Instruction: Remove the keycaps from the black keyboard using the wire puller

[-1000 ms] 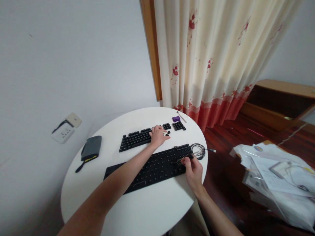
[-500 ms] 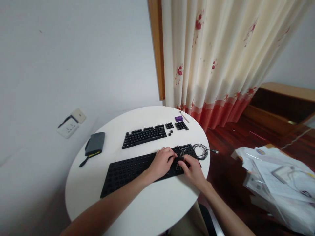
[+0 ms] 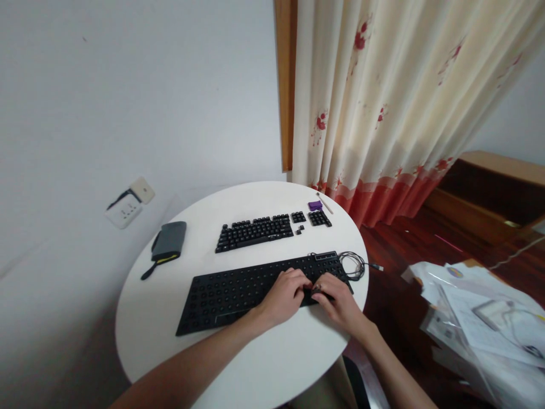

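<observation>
A black keyboard base (image 3: 238,289), its keycaps off, lies across the front of the round white table (image 3: 272,352). My left hand (image 3: 287,292) rests over its right half, fingers curled and pinched together near my right hand; whatever they hold is hidden. My right hand (image 3: 336,298) is closed beside it, thumb and forefinger on a small dark tool with a bit of metal, seemingly a wire keycap puller (image 3: 317,289), mostly covered. Behind the base, loose black keycaps (image 3: 255,232) lie grouped in keyboard layout, with smaller groups of keycaps (image 3: 319,218) to the right.
A coiled cable (image 3: 354,266) with a USB plug lies at the table's right edge. A purple cloth (image 3: 315,205) and a thin brush (image 3: 325,203) sit at the back right. A grey pouch (image 3: 169,241) lies at left. Plastic-wrapped papers (image 3: 481,318) stand right of the table.
The wire loops seen between my hands before are now mostly hidden. Both hands have shifted slightly lower over the keyboard's right part. The view has turned a little to the left.
</observation>
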